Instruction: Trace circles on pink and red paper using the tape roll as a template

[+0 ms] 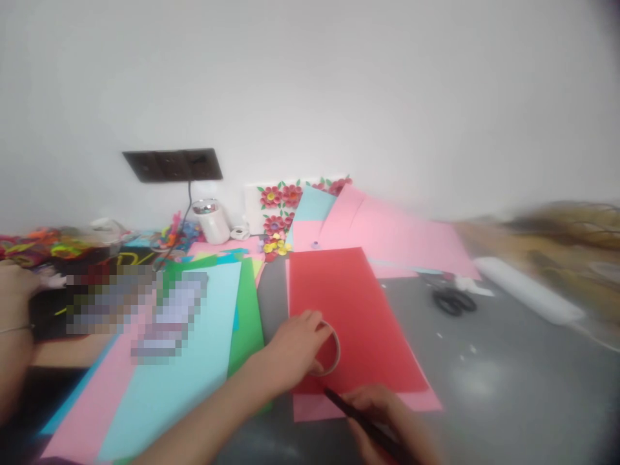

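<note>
My left hand (293, 349) is closed on a ring of tape (333, 354) and presses it flat on a red paper sheet (349, 303). My right hand (392, 420), at the bottom edge, grips a black pen (356, 418) whose tip points at the lower edge of the ring. The red sheet lies on a pink sheet (421, 402) on the grey table (494, 381).
Light blue (184, 381), green (248, 316) and pink sheets spread to the left. Black scissors (454, 301) and a white roll (527, 292) lie on the right. A white cup (212, 223) and a flower card (277, 205) stand by the wall. Another person's hand (14, 290) is at the left edge.
</note>
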### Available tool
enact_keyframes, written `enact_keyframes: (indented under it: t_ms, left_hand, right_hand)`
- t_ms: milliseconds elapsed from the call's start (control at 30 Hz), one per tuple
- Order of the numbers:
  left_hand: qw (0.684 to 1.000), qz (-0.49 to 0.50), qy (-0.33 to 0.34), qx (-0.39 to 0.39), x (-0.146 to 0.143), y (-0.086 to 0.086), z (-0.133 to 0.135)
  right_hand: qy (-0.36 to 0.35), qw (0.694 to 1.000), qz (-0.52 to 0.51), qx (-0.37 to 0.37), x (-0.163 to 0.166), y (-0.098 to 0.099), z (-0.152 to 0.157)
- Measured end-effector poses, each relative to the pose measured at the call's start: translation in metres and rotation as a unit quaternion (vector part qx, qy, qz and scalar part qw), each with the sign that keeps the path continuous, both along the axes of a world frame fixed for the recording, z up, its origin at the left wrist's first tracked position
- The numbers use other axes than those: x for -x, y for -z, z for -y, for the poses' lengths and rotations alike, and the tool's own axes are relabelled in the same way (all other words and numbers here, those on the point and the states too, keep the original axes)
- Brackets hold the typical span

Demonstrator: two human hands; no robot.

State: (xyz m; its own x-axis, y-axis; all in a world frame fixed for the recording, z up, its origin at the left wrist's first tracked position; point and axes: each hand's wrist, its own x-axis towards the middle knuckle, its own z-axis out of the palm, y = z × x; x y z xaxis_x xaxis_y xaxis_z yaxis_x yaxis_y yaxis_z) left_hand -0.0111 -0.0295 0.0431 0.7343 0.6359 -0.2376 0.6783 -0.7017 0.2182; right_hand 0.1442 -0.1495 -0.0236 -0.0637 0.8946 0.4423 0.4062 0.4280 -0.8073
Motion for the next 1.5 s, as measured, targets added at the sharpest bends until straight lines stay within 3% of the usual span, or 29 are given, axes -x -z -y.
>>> enact_keyframes:
  t_ms: [333, 467, 567, 800, 967, 1167, 1500]
  left_hand:
    - [1.0, -0.002, -0.002, 0.0, -0.002, -0.001, 0.0]
    - [1.0, -0.005, -0.001, -0.009, -0.003, 0.0, 0.0]
    - [1.0, -0.011, -0.001, -0.005, -0.004, -0.001, 0.001]
    - [1.0, -0.024, -0.004, 0.005, -0.006, -0.008, 0.001]
    - [1.0, -0.015, 0.002, -0.005, -0.005, -0.004, -0.001]
    - [1.0, 0.015, 0.009, 0.006, 0.002, -0.007, -0.004]
    - [0.999, 0.041, 0.03, 0.015, 0.007, -0.004, -0.009]
  right_hand:
    - [0.012, 0.998, 0.041, -0.04, 0.004, 0.0, -0.007]
    - [0.045, 0.999, -0.002, -0.008, 0.004, 0.0, -0.007]
    - [0.03, 0.999, -0.019, 0.022, 0.001, 0.0, -0.007]
    - [0.045, 0.997, -0.001, 0.055, -0.024, -0.002, -0.018]
    - [0.015, 0.996, 0.087, 0.01, -0.044, -0.006, -0.026]
    - [0.04, 0.997, 0.038, -0.059, -0.015, -0.013, -0.012]
    - [0.019, 0.971, 0.153, -0.182, 0.021, 0.016, -0.012]
